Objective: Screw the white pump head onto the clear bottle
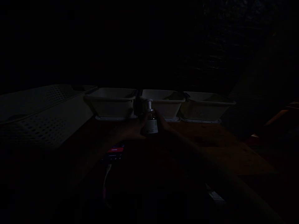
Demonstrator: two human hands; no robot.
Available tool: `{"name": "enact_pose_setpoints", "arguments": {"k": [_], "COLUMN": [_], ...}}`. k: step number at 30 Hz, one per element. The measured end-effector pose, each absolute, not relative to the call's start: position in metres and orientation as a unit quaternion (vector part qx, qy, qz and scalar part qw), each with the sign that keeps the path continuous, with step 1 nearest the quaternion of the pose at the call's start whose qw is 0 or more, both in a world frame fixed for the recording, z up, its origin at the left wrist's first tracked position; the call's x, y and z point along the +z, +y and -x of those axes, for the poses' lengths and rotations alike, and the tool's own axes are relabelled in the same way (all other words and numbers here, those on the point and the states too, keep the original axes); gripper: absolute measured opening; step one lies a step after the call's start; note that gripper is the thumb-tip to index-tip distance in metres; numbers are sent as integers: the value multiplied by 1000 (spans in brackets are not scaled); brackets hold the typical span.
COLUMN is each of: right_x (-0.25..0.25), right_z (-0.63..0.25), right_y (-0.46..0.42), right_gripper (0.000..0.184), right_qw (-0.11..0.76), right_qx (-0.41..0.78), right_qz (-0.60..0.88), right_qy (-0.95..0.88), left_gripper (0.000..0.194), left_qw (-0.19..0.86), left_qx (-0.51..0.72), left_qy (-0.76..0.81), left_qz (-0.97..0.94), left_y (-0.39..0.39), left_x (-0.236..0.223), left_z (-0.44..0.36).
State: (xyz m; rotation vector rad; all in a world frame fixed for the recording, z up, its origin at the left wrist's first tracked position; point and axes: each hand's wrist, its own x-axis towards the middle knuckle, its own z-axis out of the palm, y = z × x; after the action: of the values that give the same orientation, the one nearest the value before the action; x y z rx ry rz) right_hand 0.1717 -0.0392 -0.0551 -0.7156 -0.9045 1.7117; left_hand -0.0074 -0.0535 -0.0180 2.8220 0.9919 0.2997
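Although the scene is very dark, a pump bottle (151, 126) shows at the middle of the table (219, 137), upright, just on the near side of the middle tub (167, 109). The left hand (134, 128) and the right hand (163, 122) hold it between them, one at each side, fingers up around the neck and shoulder; how hard they press is lost in the shadow. A hold from both sides probably steadies the bottle and leaves its pump top free and its label uncovered. Whether its base rests on the wood or hangs just above it, I cannot tell.

The left tub (112, 107), middle tub and right tub (203, 110) stand in a row on the far side, likely so that each open top is within reach; pale flat pieces lie under them, perhaps their lids. A basket (77, 115) with holed walls stands at the left. Near the left forearm lies a lit phone (115, 152), a cable (106, 179) just on its near side.

Both forearms come in from the near corners and converge on the bottle, the right one stretched long and slanting leftward. At the far right, another person's arm (277, 118) shows faintly, well apart.
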Motion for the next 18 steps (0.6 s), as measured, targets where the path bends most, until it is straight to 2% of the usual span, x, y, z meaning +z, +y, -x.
{"name": "enact_pose_setpoints", "arguments": {"k": [18], "right_x": [-56], "right_z": [-173], "right_y": [-37], "right_gripper": [56], "right_qw": [520], "right_qx": [684], "right_qz": [296], "right_qy": [-418], "left_gripper": [119], "left_qw": [70], "left_qx": [104], "left_qy": [334], "left_qz": [-934], "left_y": [-52], "left_x": [-19], "left_z": [8]}}
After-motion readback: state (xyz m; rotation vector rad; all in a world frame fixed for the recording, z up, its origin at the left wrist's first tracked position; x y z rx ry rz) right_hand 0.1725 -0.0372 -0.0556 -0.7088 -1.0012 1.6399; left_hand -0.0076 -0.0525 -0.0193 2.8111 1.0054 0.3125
